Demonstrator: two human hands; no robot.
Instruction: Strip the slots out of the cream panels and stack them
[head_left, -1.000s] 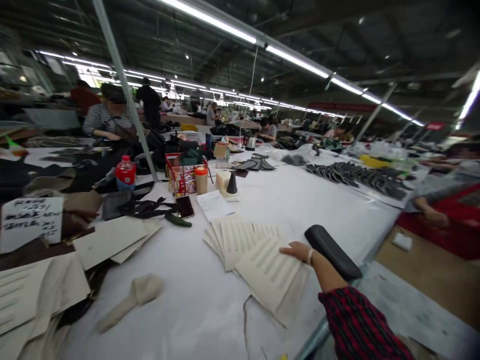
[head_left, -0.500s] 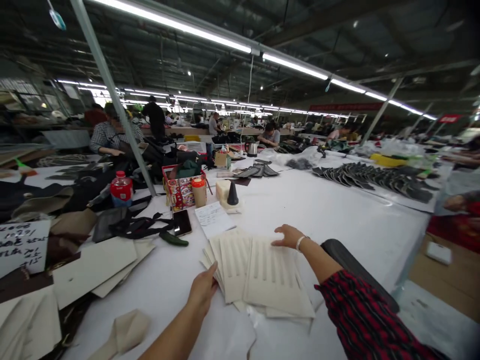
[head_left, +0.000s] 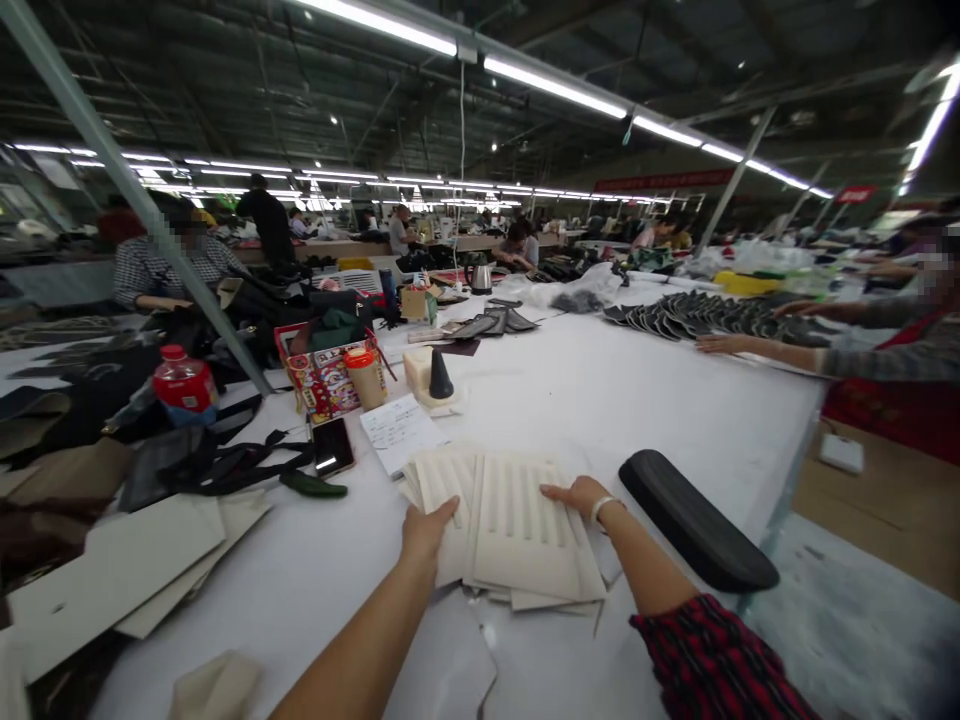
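Note:
A fanned stack of cream slotted sheets [head_left: 525, 525] lies on the white table in front of me, each with rows of long raised or cut strips. My left hand [head_left: 426, 535] grips the left edge of the stack, its thumb on top and the other fingers hidden underneath. On the opposite side, my right hand [head_left: 585, 497] pinches the right edge, one digit resting on the top sheet. A handwritten paper [head_left: 401, 432] lies just beyond the stack. To the right of my right forearm is a long black padded piece [head_left: 694, 520].
Leftward are a phone [head_left: 331, 447], a dark green curved object [head_left: 313, 486], a patterned box [head_left: 322, 385], an orange-lidded cup [head_left: 364, 378] and plain cream pieces [head_left: 142, 560]. A black cone [head_left: 440, 375] stands farther back. At right, a co-worker's arms [head_left: 780, 355] reach over dark pieces [head_left: 697, 318].
My right hand has lowered onto the right edge of the sheets and closed on it. My left thumb now lies over the left sheets. The view has turned right, bringing in a co-worker.

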